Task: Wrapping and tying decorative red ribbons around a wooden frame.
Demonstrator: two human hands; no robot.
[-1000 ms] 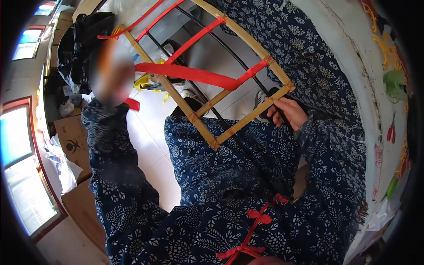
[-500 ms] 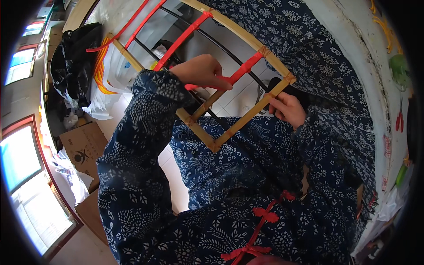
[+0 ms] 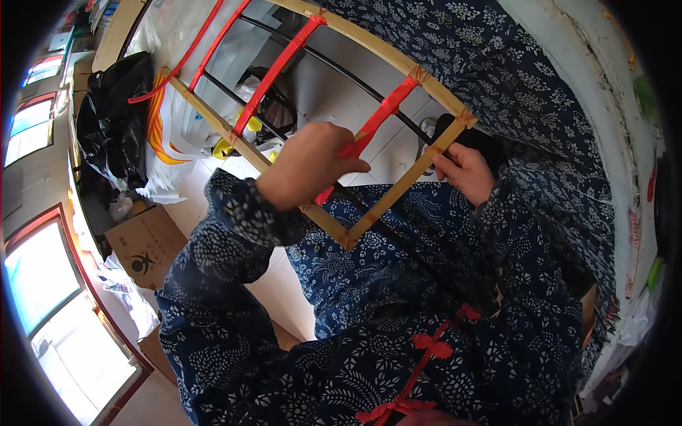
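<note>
I'm seeing a frame [image 3: 405,183] slanting across twelve o'clock, strips [image 3: 386,111] crossing it, the left hand [image 3: 312,162] sitting over it toward eleven, the right hand [image 3: 469,175] touching its edge at two. A bag [image 3: 114,124] is resting at ten, a box [image 3: 145,241] at nine, a window [image 3: 44,273] at eight.

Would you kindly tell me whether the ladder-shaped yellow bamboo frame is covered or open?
The frame is open where visible: white floor tiles show through its gaps.

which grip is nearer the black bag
Left. The left grip, on the red strip, is right of the bag; the right grip, at the wooden frame, is farther right.
</note>
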